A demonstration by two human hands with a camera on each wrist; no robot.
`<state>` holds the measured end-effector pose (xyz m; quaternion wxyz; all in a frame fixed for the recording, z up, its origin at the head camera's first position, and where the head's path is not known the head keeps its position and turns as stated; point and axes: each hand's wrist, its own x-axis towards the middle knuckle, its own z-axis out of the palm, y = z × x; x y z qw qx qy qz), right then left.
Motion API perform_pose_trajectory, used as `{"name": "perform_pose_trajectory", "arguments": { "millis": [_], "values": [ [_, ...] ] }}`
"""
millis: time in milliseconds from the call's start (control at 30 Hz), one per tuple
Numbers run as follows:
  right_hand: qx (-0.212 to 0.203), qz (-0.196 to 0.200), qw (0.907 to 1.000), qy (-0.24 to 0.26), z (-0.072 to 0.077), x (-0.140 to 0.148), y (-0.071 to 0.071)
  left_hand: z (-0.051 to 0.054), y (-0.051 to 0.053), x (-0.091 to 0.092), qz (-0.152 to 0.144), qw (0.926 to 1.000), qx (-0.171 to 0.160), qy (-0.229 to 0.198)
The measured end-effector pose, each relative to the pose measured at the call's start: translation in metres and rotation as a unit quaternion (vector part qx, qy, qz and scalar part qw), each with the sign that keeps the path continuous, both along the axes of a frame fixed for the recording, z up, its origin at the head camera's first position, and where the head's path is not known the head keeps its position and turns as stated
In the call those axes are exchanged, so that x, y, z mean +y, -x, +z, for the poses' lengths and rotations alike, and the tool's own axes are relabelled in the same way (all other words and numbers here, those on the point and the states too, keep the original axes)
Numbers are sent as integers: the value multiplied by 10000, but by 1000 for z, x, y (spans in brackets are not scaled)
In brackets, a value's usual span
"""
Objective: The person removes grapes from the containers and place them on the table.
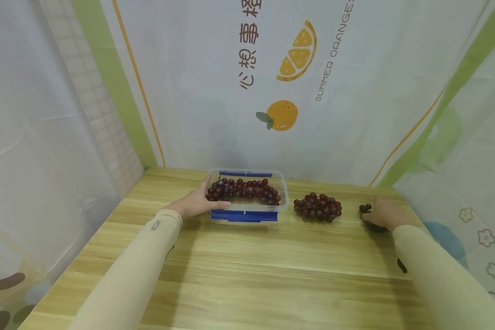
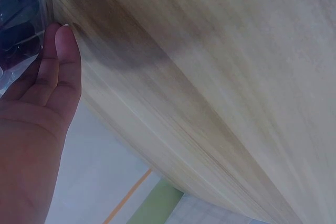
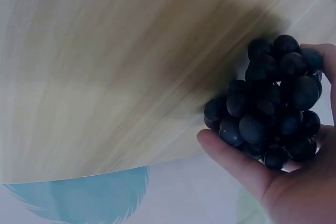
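Note:
A clear plastic container (image 1: 286, 195) with blue latches (image 1: 244, 216) stands at the back of the table, with dark red grapes (image 1: 247, 188) inside. My left hand (image 1: 195, 203) holds its left end, the thumb over the front rim and the fingers along the left wall. At the right, my right hand (image 1: 389, 214) grips a bunch of black grapes (image 3: 270, 108). Thumb and fingers go round the bunch, close to the tabletop; whether it touches the wood cannot be told. Between the container and the right hand lies a bunch of red grapes (image 1: 318, 207).
The wooden table (image 1: 247, 275) runs back to a printed curtain (image 1: 214, 114) just behind the container. More curtain hangs at both sides. A small dark piece (image 1: 402, 266) shows beside the right sleeve; its kind cannot be made out.

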<state>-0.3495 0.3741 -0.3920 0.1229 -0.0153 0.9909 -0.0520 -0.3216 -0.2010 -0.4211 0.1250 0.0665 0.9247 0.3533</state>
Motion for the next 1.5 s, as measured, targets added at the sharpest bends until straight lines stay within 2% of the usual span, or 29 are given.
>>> {"name": "perform_pose_trajectory", "arguments": {
  "millis": [133,300,533,733,900,967,1133,1333,1500],
  "values": [
    [116,-94,9998,-98,-2,-5,-1,1,0,0,19,10000,-4,-4],
    [-14,-310,9992,-233,0,-11,-2,1,0,1,-4,10000,-22,-63],
    [-306,-182,9991,-210,2,-15,4,-1,-1,-1,35,9999,48,-91],
    [-476,-17,9988,-141,14,-16,0,-3,-2,4,-23,9998,48,-210],
    [-701,139,9972,-213,35,-26,-1,-3,-4,7,6,9998,71,-201],
    [-736,196,9970,-145,47,-34,-1,-2,-5,6,38,9998,68,-184],
    [-390,381,9985,65,70,-69,-4,-1,-4,4,88,9997,34,-212],
    [179,632,9975,267,72,-127,-19,-2,-2,1,150,9996,27,-231],
    [561,1041,9920,429,70,-170,-30,-1,-3,2,130,9996,9,-246]
  ]
}}
